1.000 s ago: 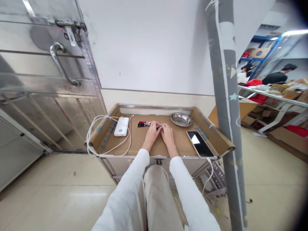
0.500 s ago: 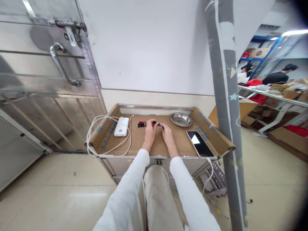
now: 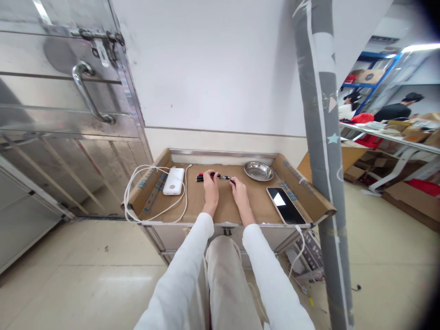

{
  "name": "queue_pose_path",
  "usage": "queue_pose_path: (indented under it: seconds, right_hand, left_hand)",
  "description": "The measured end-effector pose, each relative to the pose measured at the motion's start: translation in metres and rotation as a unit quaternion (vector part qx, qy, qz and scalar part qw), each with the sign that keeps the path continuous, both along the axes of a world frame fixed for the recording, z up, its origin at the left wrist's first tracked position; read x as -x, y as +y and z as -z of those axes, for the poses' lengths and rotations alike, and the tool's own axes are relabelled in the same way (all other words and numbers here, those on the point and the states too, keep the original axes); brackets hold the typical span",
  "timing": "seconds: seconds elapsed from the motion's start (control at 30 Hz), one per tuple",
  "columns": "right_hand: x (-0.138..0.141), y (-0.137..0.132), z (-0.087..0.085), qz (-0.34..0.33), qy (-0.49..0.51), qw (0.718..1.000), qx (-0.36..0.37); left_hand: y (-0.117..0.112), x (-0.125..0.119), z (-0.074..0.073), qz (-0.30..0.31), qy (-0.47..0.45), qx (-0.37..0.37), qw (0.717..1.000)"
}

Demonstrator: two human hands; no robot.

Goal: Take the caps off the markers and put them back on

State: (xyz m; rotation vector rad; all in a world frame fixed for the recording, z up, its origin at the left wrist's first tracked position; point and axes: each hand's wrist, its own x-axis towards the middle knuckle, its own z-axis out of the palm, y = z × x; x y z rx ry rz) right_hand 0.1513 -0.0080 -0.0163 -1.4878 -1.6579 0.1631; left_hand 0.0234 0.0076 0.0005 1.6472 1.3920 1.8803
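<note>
Both my hands are above the cardboard-lined tabletop [image 3: 197,201]. My left hand [image 3: 210,188] is closed on the dark end of a slim black pen [image 3: 224,177], its fingers pinching from the near side. At the pen's other end, the fingers of my right hand [image 3: 239,190] pinch a dark piece. Between the hands a lighter stretch of the pen shows; whether its parts are joined or separate is too small to tell. Just left of my left hand lie several black and red pens [image 3: 200,178], partly covered by that hand.
A white power bank [image 3: 173,181] with a looped white cable lies at the left. To the right are a round metal dish [image 3: 259,171] and a phone [image 3: 286,205] plugged into a cable. Cardboard walls edge the top. A grey wrapped pole [image 3: 325,137] stands at the right.
My hands have moved apart, the left one slightly leftward. More of the pen now shows between them, including a lighter section.
</note>
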Motion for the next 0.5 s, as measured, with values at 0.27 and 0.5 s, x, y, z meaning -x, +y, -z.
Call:
queue_pose_path:
  seconds: [0.27,0.5]
  right_hand:
    - [0.002,0.004,-0.007,0.02,-0.127,0.992,0.009]
    - [0.0,0.01,-0.004,0.054,-0.197,0.979,0.008]
  left_hand:
    - [0.0,0.001,0.001,0.002,0.007,-0.009,1.0]
    - [0.002,0.0,0.003,0.029,0.014,-0.006,0.999]
